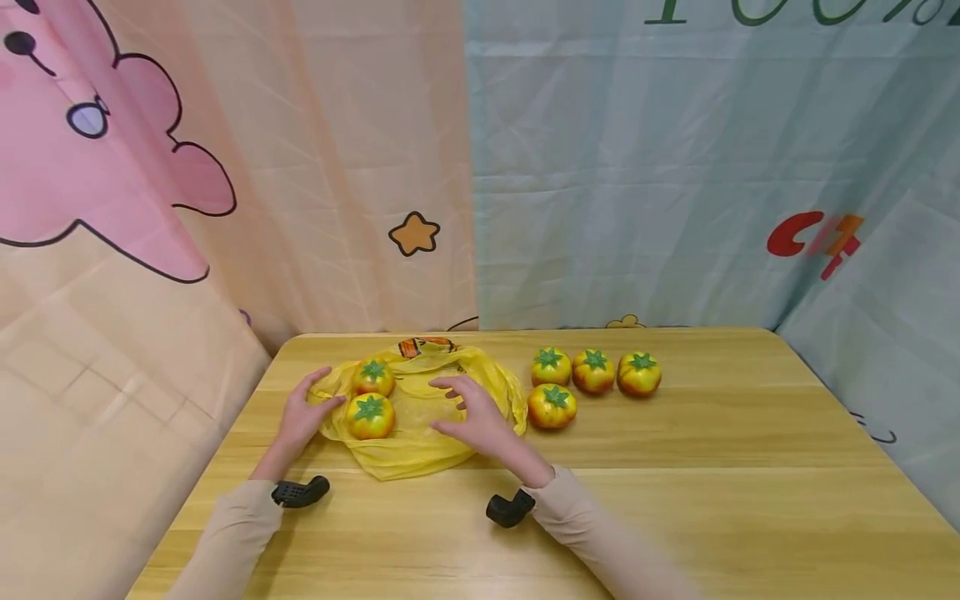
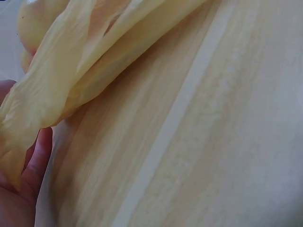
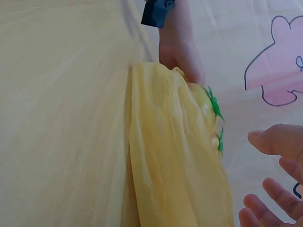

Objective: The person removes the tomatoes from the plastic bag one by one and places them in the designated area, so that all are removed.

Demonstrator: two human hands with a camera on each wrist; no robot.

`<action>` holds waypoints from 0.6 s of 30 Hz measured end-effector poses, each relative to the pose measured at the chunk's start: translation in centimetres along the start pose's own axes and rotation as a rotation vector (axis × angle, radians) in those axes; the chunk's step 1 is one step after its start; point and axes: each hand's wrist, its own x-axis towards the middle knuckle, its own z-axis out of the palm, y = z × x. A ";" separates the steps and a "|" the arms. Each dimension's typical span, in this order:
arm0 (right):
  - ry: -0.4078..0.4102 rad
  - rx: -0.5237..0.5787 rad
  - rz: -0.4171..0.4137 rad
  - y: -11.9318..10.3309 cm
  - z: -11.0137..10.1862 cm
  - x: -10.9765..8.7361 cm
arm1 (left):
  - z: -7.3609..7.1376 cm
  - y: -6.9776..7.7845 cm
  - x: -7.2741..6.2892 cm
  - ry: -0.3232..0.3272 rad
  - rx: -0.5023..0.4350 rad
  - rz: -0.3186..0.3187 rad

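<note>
A thin yellow plastic bag [image 1: 420, 458] lies spread on the table. Two yellow-orange tomatoes with green star-shaped tops, a rear one [image 1: 373, 377] and a front one [image 1: 371, 416], sit at its left side. My left hand [image 1: 302, 414] holds the bag's left edge beside them; in the left wrist view, yellow film [image 2: 52, 80] runs between its thumb and fingers, partly hiding the hand. Over the bag's right part, my right hand [image 1: 480, 414] hovers with fingers spread and nothing in it. The right wrist view shows its fingers [image 3: 284, 198] apart from the bag.
Just right of the bag are several more tomatoes: three in a back row, including the far right one [image 1: 640, 374], and another [image 1: 552, 407] in front. They rest on the wooden table [image 1: 720, 500]. A printed curtain [image 1: 600, 167] hangs behind the table and along its sides.
</note>
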 end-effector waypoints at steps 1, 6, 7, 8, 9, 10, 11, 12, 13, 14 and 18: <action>-0.006 0.008 0.006 0.0 0.3 0.0 | 0.0 0.0 0.0 -0.004 0.001 0.002; -0.034 0.039 0.019 0.0 1.3 0.4 | 0.1 -0.1 0.0 -0.018 -0.004 0.000; -0.040 0.045 0.020 -0.1 1.5 0.5 | 0.1 -0.1 0.0 -0.018 -0.007 0.001; -0.043 0.052 0.017 -0.2 1.7 0.6 | 0.1 -0.2 0.0 -0.017 -0.010 0.003; -0.046 0.064 0.017 -0.2 1.9 0.8 | 0.1 -0.2 0.0 -0.017 -0.011 0.005; -0.046 0.074 0.016 -0.4 2.1 1.0 | 0.1 -0.2 0.0 -0.017 -0.015 0.008; -0.046 0.083 0.016 -0.4 2.3 1.2 | 0.2 -0.2 0.0 -0.018 -0.015 0.010; -0.046 0.092 0.020 -0.5 2.5 1.4 | 0.2 -0.3 0.1 -0.019 -0.015 0.012; -0.044 0.097 0.025 -0.7 2.7 1.6 | 0.1 -0.3 0.1 -0.022 -0.015 0.012; -0.040 0.101 0.027 -0.8 2.9 1.8 | 0.1 -0.3 0.1 -0.023 -0.018 0.013; -0.029 0.107 0.046 -1.3 3.9 2.6 | 0.0 -0.3 0.1 -0.022 -0.018 0.019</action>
